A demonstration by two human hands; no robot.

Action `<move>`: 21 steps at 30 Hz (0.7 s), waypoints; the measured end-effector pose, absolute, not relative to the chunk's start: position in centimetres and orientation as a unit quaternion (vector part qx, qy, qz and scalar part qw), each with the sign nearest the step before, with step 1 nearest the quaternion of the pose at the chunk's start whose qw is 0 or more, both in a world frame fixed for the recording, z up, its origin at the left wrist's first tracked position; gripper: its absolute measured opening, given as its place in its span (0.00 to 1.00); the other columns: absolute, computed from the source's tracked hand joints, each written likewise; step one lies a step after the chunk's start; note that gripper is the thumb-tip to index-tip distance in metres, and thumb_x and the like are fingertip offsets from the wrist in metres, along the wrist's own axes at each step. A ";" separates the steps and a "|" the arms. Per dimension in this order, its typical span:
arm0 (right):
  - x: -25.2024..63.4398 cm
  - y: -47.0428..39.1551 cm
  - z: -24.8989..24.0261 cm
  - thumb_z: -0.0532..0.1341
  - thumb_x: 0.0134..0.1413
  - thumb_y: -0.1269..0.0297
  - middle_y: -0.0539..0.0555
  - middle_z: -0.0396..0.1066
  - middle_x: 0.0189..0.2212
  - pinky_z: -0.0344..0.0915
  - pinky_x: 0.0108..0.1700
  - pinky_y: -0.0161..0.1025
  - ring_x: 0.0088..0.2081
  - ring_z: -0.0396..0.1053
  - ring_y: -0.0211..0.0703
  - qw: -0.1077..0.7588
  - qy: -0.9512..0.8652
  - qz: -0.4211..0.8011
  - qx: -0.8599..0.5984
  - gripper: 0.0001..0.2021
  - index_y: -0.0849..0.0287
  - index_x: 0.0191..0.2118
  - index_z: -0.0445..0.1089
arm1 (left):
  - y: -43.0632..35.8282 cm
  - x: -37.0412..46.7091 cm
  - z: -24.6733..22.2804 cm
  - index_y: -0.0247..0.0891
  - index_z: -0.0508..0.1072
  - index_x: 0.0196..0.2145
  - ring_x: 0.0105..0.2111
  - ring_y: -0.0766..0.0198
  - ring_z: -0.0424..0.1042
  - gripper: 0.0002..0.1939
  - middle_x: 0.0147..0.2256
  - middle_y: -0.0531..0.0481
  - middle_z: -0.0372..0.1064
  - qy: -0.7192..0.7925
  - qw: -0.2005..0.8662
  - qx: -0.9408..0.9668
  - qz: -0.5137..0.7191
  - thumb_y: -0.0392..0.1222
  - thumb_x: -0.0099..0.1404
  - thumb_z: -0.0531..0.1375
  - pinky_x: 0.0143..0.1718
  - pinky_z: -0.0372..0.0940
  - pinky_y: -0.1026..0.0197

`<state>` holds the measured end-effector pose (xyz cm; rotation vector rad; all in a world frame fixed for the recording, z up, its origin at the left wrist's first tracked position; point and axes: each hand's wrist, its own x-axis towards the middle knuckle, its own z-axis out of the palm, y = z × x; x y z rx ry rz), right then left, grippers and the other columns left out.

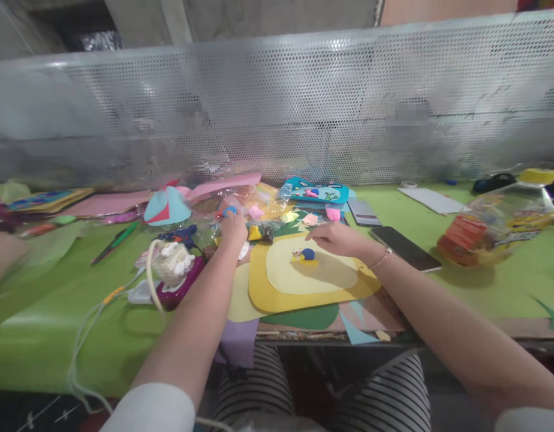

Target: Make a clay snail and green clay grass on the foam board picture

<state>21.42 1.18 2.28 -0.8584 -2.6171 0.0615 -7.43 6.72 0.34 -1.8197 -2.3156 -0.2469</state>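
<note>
My left hand (234,228) reaches to a blue lump of clay (229,211) among plastic bags and coloured clay pieces; its fingers are closed around the lump. Over the right part of a pale yellow paper shape (281,276), my right hand (333,238) hovers with curled fingers, their tips close together; whatever they may hold is too small to make out. The pale shape lies on a darker yellow one (261,294). A small figure with a blue round body (308,254) sits on the pale paper, below and left of my right fingertips.
Left of my left arm are a purple device (182,285) with a white bundle, cables and green scissors (116,241). Right of my right hand lie a phone (405,248) and a large bottle (497,222). A perforated metal screen (277,108) stands behind the table.
</note>
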 end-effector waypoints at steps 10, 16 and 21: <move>21.3 1.1 2.3 0.49 0.58 0.72 0.56 0.76 0.40 0.67 0.39 0.39 0.39 0.73 0.44 0.173 -0.930 0.026 -0.323 0.17 0.60 0.43 0.75 | 6.6 -7.6 0.7 0.31 0.60 0.54 0.46 0.50 0.71 0.22 0.49 0.31 0.63 -0.781 0.091 -0.612 -0.082 0.29 0.61 0.51 0.43 0.65 0.56; 21.3 1.2 2.2 0.49 0.58 0.71 0.57 0.76 0.40 0.67 0.38 0.40 0.39 0.73 0.45 0.170 -0.930 0.025 -0.326 0.17 0.60 0.43 0.75 | 6.3 -7.6 0.9 0.30 0.58 0.55 0.52 0.47 0.66 0.23 0.49 0.31 0.66 -0.782 0.112 -0.607 -0.085 0.31 0.62 0.52 0.49 0.61 0.52; 21.2 1.1 2.3 0.49 0.57 0.73 0.57 0.76 0.40 0.68 0.38 0.40 0.39 0.73 0.45 0.167 -0.930 0.029 -0.325 0.17 0.60 0.42 0.75 | 6.0 -8.3 1.3 0.29 0.56 0.56 0.51 0.49 0.67 0.27 0.51 0.33 0.65 -0.762 0.103 -0.634 -0.083 0.33 0.60 0.54 0.48 0.62 0.57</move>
